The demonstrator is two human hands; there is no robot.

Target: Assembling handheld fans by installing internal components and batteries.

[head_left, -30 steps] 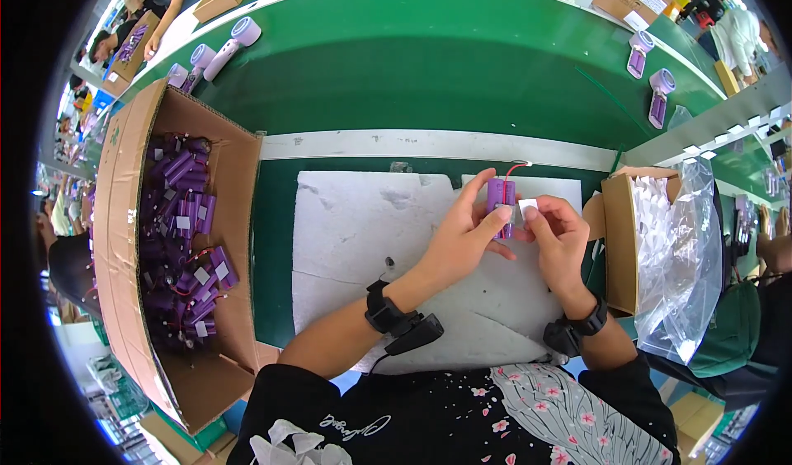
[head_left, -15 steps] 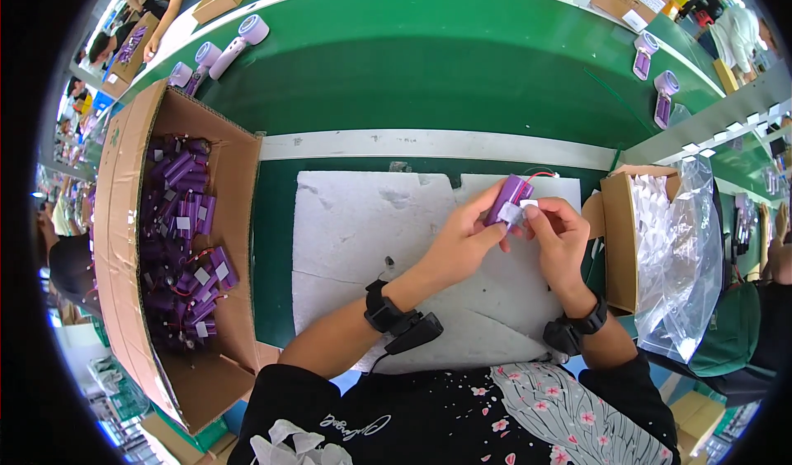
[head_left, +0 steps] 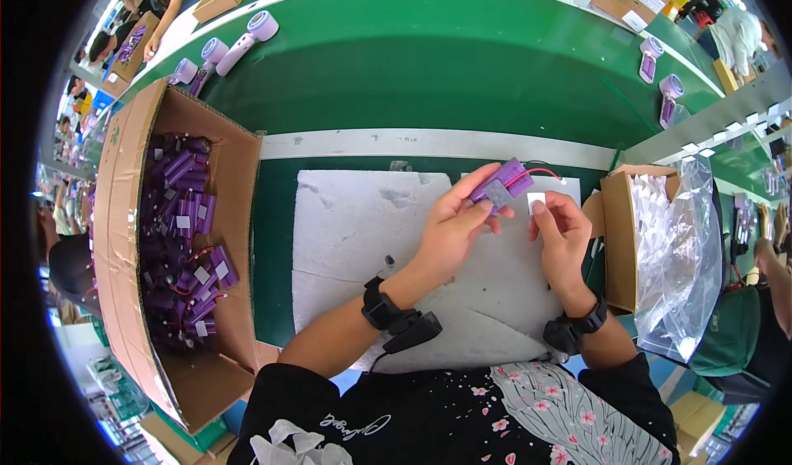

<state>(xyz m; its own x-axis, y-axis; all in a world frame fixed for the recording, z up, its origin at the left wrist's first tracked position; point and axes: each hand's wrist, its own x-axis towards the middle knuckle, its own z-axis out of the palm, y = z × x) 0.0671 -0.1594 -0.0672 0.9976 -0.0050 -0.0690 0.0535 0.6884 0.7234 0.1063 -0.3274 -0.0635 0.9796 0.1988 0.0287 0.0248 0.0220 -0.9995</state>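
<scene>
My left hand (head_left: 452, 232) is closed round a purple battery pack (head_left: 513, 174) above the foam sheet. A grey square pad (head_left: 497, 193) lies on the pack's face near my thumb. Red and black wires run from the pack's far end to a small white plug (head_left: 563, 180). To the right of it, my right hand (head_left: 563, 236) pinches a small white rectangular piece (head_left: 536, 198) between thumb and forefinger, apart from the pack. Whether the piece is a sticker or backing paper I cannot tell.
A cardboard box (head_left: 132, 242) of purple battery packs stands at left. At right is a smaller box (head_left: 620, 246) with white pieces and a clear plastic bag (head_left: 689, 259). White foam (head_left: 363, 242) lies underneath. Beyond the white rail, purple handheld devices (head_left: 239, 52) lie on a green belt (head_left: 429, 69).
My left hand has drawn the battery pack left and tilted it, away from the white piece in my right hand. The grey pad now shows uncovered. The handheld devices have shifted slightly right.
</scene>
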